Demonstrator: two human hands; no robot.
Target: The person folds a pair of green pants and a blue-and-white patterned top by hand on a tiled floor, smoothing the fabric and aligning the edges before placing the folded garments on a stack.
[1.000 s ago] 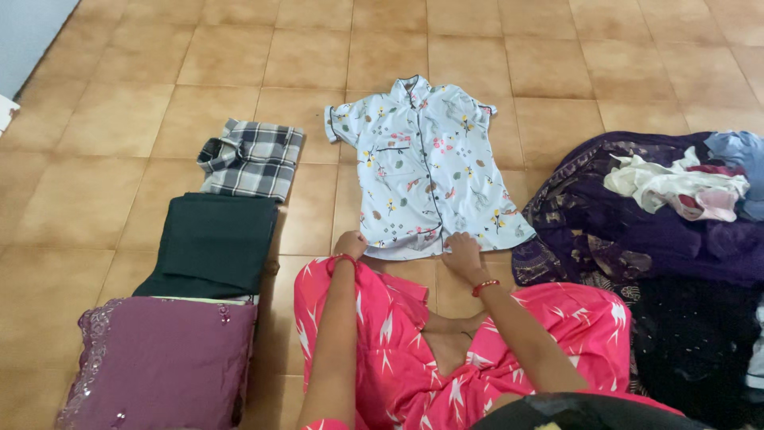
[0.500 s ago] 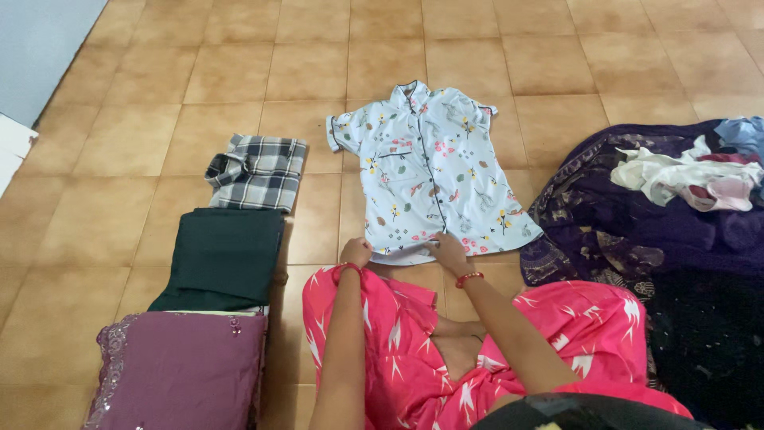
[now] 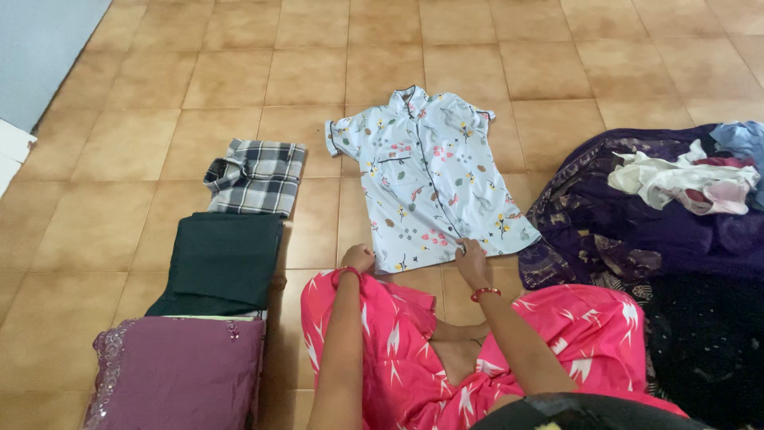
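Observation:
A pale blue short-sleeved shirt [image 3: 426, 179] with a small flower print and dark piping lies spread flat on the tiled floor, collar away from me. My left hand [image 3: 357, 258] sits at the shirt's lower left hem corner, fingers curled on the fabric. At the lower hem right of the button line my right hand [image 3: 473, 261] pinches the edge. Both wrists wear red bangles. My legs in pink patterned cloth [image 3: 398, 350] are crossed just below the shirt.
To the left, a folded checked shirt [image 3: 256, 166], a folded dark green garment [image 3: 219, 261] and a folded purple embroidered one [image 3: 175, 373] lie in a row. On the right is a heap of dark purple cloth [image 3: 652, 231] with white, pink and blue clothes [image 3: 692, 179] on top.
My right hand slid along the hem from the middle towards the right. The left hand stayed at the left corner. The hem has been tugged slightly nearer and lies straighter.

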